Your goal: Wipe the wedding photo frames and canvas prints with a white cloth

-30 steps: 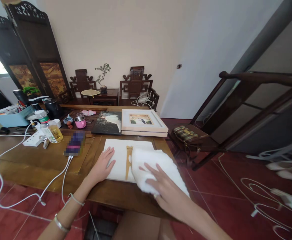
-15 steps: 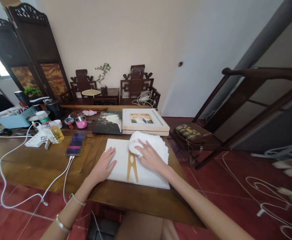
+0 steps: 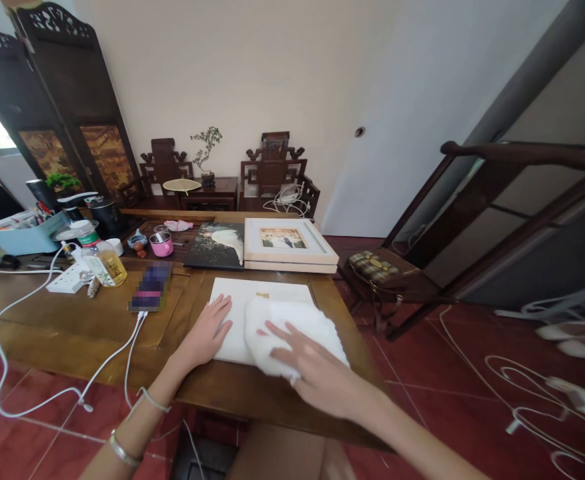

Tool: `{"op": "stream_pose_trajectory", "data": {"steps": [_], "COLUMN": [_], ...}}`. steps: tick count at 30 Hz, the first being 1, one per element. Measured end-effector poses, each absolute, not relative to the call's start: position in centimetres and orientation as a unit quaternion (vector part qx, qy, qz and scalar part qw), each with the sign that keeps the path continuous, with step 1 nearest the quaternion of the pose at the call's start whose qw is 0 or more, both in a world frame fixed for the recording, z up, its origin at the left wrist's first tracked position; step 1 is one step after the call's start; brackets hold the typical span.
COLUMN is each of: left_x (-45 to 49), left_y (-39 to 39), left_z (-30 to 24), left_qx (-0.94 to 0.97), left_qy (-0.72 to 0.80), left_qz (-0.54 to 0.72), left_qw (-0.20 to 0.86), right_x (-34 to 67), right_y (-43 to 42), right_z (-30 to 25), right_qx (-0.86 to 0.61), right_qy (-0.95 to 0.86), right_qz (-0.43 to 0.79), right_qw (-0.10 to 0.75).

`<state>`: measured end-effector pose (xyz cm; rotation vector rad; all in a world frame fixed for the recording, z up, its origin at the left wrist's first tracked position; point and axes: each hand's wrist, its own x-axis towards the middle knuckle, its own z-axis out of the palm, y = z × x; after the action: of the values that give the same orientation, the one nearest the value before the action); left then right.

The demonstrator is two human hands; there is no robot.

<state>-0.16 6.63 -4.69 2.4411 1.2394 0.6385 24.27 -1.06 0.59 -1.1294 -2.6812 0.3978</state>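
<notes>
My left hand [image 3: 208, 335] lies with its fingers stretched out on the left edge of a flat white board [image 3: 237, 290], which rests on the wooden table. A fluffy white cloth [image 3: 312, 321] is spread over the right part of that board and past its near edge. My right hand [image 3: 317, 377] is on top of the cloth and grips it, some fingertips sunk into the folds. Just beyond the cloth, the tip of a flat gold-coloured forked piece [image 3: 263, 295] shows on the board; the cloth covers the rest.
Behind the board are a boxed framed picture [image 3: 317, 250] and a dark photo panel [image 3: 207, 247]. To the left lie a phone [image 3: 151, 287] with white cables, a bottle [image 3: 107, 263], a power strip [image 3: 67, 279] and a pink cup [image 3: 161, 245]. A chair [image 3: 417, 267] holding a bag stands right.
My right hand has drawn the cloth toward me across the board, hiding most of the gold-coloured forked piece. My left hand has stayed in place.
</notes>
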Motion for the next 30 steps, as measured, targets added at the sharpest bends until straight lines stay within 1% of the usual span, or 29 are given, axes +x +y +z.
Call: {"op": "stream_pose_trajectory", "data": {"steps": [4,7,11,15,18,21,25,28,30], "left_x": [-0.2,-0.3,-0.2,-0.1,-0.1,-0.1,-0.2,-0.2,-0.2], "left_y": [6.7,6.7,6.7,6.7,6.7,6.6,6.6,6.7,6.8], "left_z": [-4.7,-4.8,-4.9,-4.8,-4.7,-4.7,-4.8,-4.8,-4.8], "left_qx": [0.855,0.854,0.851,0.848,0.846,0.847,0.847,0.847,0.846], "left_qy": [0.434,0.43,0.433,0.445,0.448,0.446,0.443,0.443,0.445], "left_qz": [0.23,0.242,0.252,0.244,0.242,0.246,0.247,0.248,0.248], "left_qw": [0.166,0.164,0.16,0.156,0.156,0.156,0.155,0.158,0.161], "right_x": [24.2,23.2,22.0,21.7,22.1,22.5,22.2,20.7,19.6], "right_y": [4.7,5.9,2.0,-3.3,-4.1,-1.5,4.3,6.8,6.5], "right_z": [-0.1,-0.8,-0.9,-0.4,-0.2,-0.3,-0.3,-0.3,-0.4], "right_qx": [-0.419,-0.435,-0.422,-0.373,-0.348,-0.364,-0.425,-0.456,-0.45], "right_qy": [-0.895,-0.888,-0.897,-0.918,-0.927,-0.92,-0.893,-0.882,-0.888], "right_qz": [0.091,0.062,0.059,0.094,0.113,0.105,0.076,0.047,0.032], "right_qw": [0.123,0.133,0.117,0.099,0.088,0.102,0.124,0.112,0.09]}}
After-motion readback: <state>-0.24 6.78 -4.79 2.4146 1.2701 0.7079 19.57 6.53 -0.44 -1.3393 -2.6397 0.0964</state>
